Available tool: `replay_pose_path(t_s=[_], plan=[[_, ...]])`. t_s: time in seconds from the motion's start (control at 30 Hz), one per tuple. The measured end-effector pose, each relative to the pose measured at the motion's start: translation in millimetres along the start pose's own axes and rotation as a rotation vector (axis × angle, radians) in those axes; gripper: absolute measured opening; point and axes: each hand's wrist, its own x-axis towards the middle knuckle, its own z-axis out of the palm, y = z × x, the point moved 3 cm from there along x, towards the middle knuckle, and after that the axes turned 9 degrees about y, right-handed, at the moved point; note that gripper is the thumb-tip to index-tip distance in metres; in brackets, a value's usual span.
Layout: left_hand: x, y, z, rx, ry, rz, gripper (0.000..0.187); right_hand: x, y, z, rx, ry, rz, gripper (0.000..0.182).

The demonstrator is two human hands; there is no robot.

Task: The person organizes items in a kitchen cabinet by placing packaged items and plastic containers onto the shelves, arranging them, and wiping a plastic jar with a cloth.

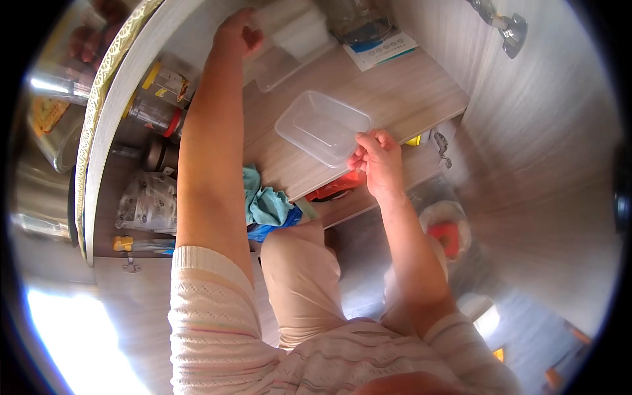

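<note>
My right hand (378,158) pinches the near right edge of a clear rectangular plastic lid (322,128), which is over the wooden cabinet shelf (421,95). Farther in, my left hand (238,33) has its fingers curled at the left side of a translucent plastic container (296,29). That container is smeared by motion, and its contact with the fingertips is partly hidden. Just below it, another clear plastic piece (276,69) rests on the shelf.
A glass jar (359,23) stands at the back beside a white and blue booklet (385,49). Jars (155,112), a plastic bag (148,201) and teal cloth (266,201) fill the lower left. An open cabinet door (540,131) bounds the right.
</note>
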Motion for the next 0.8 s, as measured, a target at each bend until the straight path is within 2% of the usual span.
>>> replay_pose_path(t_s=[0.07,0.17,0.23,0.27,0.37,0.47,0.67,0.77,0.8], plan=[[0,7,-2,-0.141,-0.073,0.078,0.041,2,-2,-1,0.02,0.0,-0.01,0.015],[23,14,-17,-0.338,-0.301,-0.082,0.032,5,-7,-4,0.063,0.014,-0.023,0.015],[30,11,-34,-0.317,-0.325,-0.083,0.032,6,-12,-6,0.084,0.031,-0.02,0.014],[30,8,-40,-0.305,-0.334,-0.085,0.033,5,-13,-7,0.087,0.024,-0.022,0.014],[13,-15,-47,-0.368,-0.181,-0.191,0.037,5,-12,-5,0.088,0.002,-0.028,0.012],[-4,-24,-39,-0.455,-0.155,-0.256,0.041,0,-11,-4,0.077,0.0,-0.039,0.011],[-5,-25,-14,-0.486,-0.388,-0.029,0.048,-8,-8,0,0.071,-0.035,-0.07,0.011],[-25,-13,4,-0.486,-0.236,-0.074,0.041,-5,-8,-2,0.062,-0.016,-0.079,0.011],[8,-17,12,-0.387,-0.371,0.215,0.045,-4,-9,-3,0.06,-0.003,-0.081,0.011]])
